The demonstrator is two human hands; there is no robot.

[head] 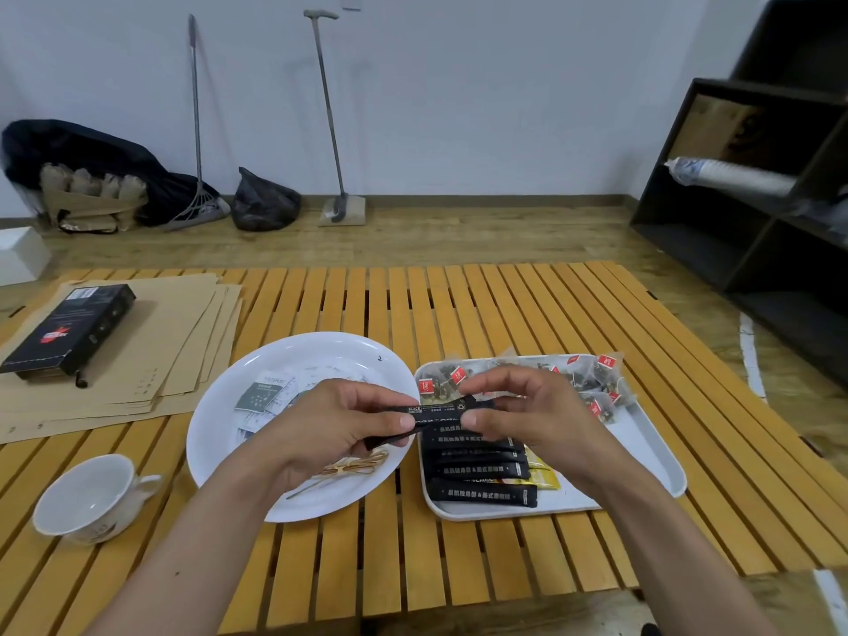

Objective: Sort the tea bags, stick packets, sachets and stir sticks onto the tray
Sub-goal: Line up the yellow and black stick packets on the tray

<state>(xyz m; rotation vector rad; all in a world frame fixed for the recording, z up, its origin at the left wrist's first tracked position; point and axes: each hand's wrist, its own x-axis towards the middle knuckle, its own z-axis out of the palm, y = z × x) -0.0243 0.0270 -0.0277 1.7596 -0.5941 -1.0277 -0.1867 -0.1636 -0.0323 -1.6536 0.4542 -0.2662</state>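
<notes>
The slatted wooden table (459,305) carried all the items under inspection. On its left half stood a round white plate (220,406), which held several pale sachets (259,397) towards its far side and a small bundle of wooden stir sticks (355,465) at its near edge. Just right of the plate lay the white tray (651,456); tea bags (596,374) with red tags were heaped along its far end, a row of black stick packets (482,493) sat at its near left, and a yellow packet (546,475) showed beneath them. The left hand (339,429) and the right hand (527,410) each pinched black stick packets (440,408) between thumb and fingers, raised above the gap between plate and tray; the exact count held could not be determined. Assessed risk: the held packets crossed one another loosely, so one could slip from the pinch and fall back onto the plate or through the table slats, or land askew and disturb the laid row
</notes>
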